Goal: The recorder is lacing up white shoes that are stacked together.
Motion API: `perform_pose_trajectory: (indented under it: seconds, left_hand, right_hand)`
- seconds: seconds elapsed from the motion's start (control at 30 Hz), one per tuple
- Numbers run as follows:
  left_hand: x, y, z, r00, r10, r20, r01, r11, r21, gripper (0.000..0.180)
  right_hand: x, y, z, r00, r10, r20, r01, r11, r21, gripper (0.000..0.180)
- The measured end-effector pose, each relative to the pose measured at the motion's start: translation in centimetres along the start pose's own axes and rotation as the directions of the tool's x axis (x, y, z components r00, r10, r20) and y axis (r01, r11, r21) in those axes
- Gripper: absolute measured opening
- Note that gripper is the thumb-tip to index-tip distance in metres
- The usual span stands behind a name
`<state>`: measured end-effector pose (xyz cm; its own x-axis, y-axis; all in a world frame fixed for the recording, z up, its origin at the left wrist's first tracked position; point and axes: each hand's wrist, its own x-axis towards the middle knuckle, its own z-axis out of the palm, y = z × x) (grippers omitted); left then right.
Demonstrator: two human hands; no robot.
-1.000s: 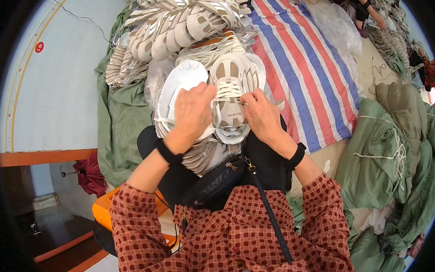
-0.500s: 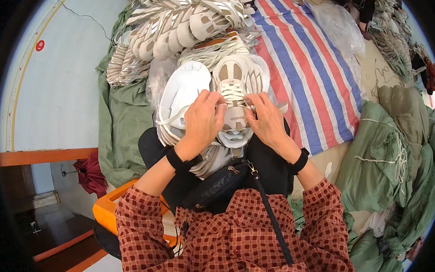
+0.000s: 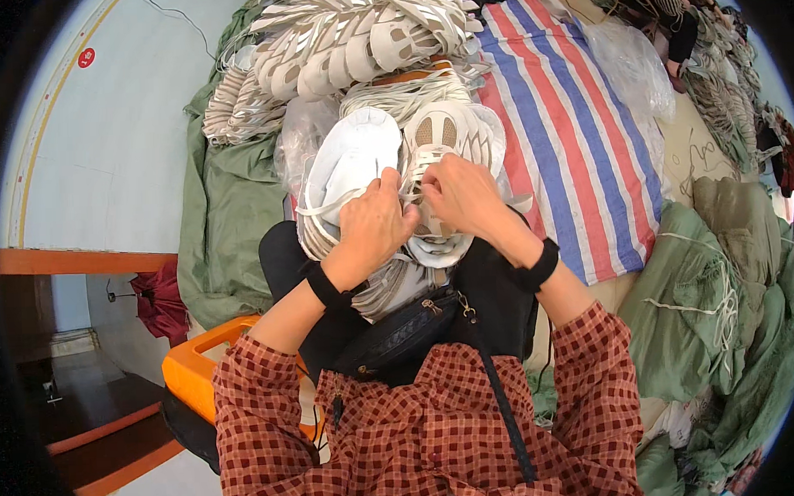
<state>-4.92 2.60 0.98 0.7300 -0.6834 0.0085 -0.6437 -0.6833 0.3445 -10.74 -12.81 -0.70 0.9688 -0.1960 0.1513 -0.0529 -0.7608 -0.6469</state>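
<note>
Pale beige sneaker upper (image 3: 434, 129) in the middle, just beyond the black-trousered lap, toe pointing far: rounded, with tan mesh in the toe panel and flat cream laces (image 3: 425, 162) across the throat. Left hand (image 3: 374, 218) half-curled, narrow between fingers and thumb, at the left edge of the upper; right hand (image 3: 465, 193) bent over the laces, fingertips bunched close together. Of the hands, impossible to tell if either is gripping a lace, the contact being partly hidden. To the left of the upper, a smooth white lining (image 3: 354, 149), oval at the far end. Farther off, a ridged heap of nested uppers (image 3: 346, 49) in beige and tan. On the right, a striped woven sheet (image 3: 577, 145) in red, white and blue, with crinkled clear plastic (image 3: 631, 69) beyond.

Among containers, bulging green sacks (image 3: 692, 299) at the right, creased and bound with white cord (image 3: 723, 311), contents hidden; nearer, a black textured waist bag (image 3: 400, 335) with metal zip pulls, contents likewise out of sight.
</note>
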Motion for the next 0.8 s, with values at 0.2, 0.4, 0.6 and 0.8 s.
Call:
perform_pose_trajectory:
  seconds: [0.2, 0.4, 0.6, 0.8]
  left_hand:
    - [-0.6, -1.1, 0.7, 1.000, -0.013, -0.024, 0.011, 0.997, -0.081, 0.035]
    - [-1.3, 0.9, -1.0, 0.992, -0.068, 0.111, 0.066, 0.998, 0.017, 0.039]
    - [-0.1, -0.8, -1.3, 0.974, 0.072, -0.216, -0.128, 0.958, -0.257, 0.020]
    - [3.4, -1.1, -1.0, 0.952, 0.293, -0.086, -0.305, 0.897, -0.321, 0.007]
  right_hand:
    - [2.9, 0.2, -2.5, 0.848, 0.088, 0.523, -0.377, 0.793, 0.478, 0.025]
    - [-0.7, 4.1, -4.1, 0.962, -0.144, 0.231, -0.019, 0.810, 0.586, 0.016]
    - [-3.2, 3.5, -2.9, 0.998, -0.040, 0.044, 0.015, 0.890, 0.457, 0.009]
    - [-2.7, 3.3, -2.3, 0.995, -0.086, -0.046, 0.098, 0.865, 0.493, 0.012]
